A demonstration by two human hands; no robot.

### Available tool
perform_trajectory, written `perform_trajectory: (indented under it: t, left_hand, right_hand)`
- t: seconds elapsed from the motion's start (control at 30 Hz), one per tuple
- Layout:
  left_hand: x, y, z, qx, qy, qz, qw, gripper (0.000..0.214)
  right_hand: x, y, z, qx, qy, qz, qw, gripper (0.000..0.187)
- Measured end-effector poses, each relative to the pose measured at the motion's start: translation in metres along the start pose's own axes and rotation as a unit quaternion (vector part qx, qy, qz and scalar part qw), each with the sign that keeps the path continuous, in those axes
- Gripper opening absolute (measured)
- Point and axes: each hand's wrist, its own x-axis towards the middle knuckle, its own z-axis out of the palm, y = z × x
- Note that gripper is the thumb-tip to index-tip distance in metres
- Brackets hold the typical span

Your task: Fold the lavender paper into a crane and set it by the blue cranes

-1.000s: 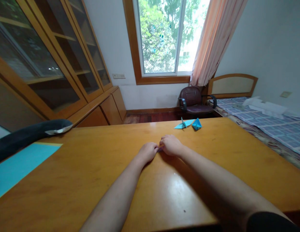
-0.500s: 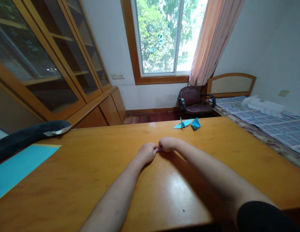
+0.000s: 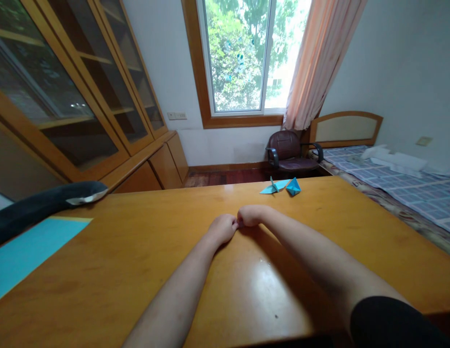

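My left hand (image 3: 224, 228) and my right hand (image 3: 251, 215) meet over the middle of the wooden table (image 3: 119, 270). The fingers of both are closed, thumbs and fingertips nearly touching. A small purplish patch shows between them; whether it is a held thing or only fingertips I cannot make out. Beyond my right hand, near the far edge, lie a light blue folded paper crane (image 3: 274, 186) and a darker blue folded paper piece (image 3: 293, 186), side by side.
Blue paper sheets (image 3: 36, 249) lie at the table's left, beside a dark plush-like object (image 3: 47, 203) with a white patch. A maroon armchair (image 3: 288, 147) stands past the far edge. To the right is a bed (image 3: 402, 181); a glass-door cabinet (image 3: 83, 82) lines the left wall.
My hands stay together in almost the same spot, with only a slight shift of the forearms. The folded papers lie as before.
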Motion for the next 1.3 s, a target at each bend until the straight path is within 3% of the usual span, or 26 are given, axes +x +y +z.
perform_trajectory:
  t: [0.2,0.47,0.63,0.8,1.03,1.17,1.3]
  left_hand:
    - [0.003,-0.001,0.0,-0.006,-0.011,-0.022,1.0,0.03]
    - [0.002,-0.002,-0.003,-0.034,0.0,-0.009,0.999,0.024]
    - [-0.005,-0.002,-0.005,-0.061,0.031,0.004,0.998,0.027]
    - [-0.014,-0.003,-0.01,-0.014,0.023,0.049,0.998,0.028]
    - [-0.016,-0.008,-0.013,0.015,0.017,0.112,0.993,0.031]
    - [-0.015,-0.011,-0.01,0.025,0.037,0.129,0.991,0.029]
    - [-0.016,-0.013,-0.006,-0.029,0.07,0.127,0.989,0.024]
  right_hand:
    - [0.013,0.017,0.002,0.064,-0.025,0.019,0.997,0.036]
    - [0.005,0.016,0.005,0.032,0.036,-0.006,0.999,0.031]
    - [0.0,0.013,0.009,-0.009,0.092,-0.004,0.996,0.029]
    - [-0.002,0.015,0.024,-0.04,0.157,-0.011,0.987,0.024]
    - [-0.012,0.003,0.057,-0.043,0.353,-0.058,0.933,0.025]
    - [-0.01,-0.007,0.073,-0.015,0.373,-0.051,0.926,0.023]
    - [-0.006,-0.009,0.077,0.015,0.374,-0.022,0.927,0.025]
